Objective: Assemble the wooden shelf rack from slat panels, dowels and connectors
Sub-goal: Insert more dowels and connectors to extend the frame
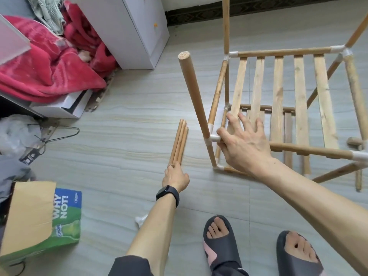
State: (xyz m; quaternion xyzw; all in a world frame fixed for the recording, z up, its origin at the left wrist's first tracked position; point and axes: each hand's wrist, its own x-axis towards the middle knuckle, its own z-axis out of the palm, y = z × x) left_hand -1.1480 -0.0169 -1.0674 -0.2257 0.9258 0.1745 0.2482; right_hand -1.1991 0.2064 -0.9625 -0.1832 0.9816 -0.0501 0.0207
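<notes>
Right now the half-built rack is standing on the floor at right, with one upright dowel rising from its near-left white connector. My right hand is lying open against that corner, fingers spread and gripping nothing. My left hand is gripping the near ends of the loose dowels lying just left of the rack. I am judging them light, stiff, smooth and apt to roll. The push-fit frame is probably wobbly, so I am favouring holds at connectors over the thin slats.
</notes>
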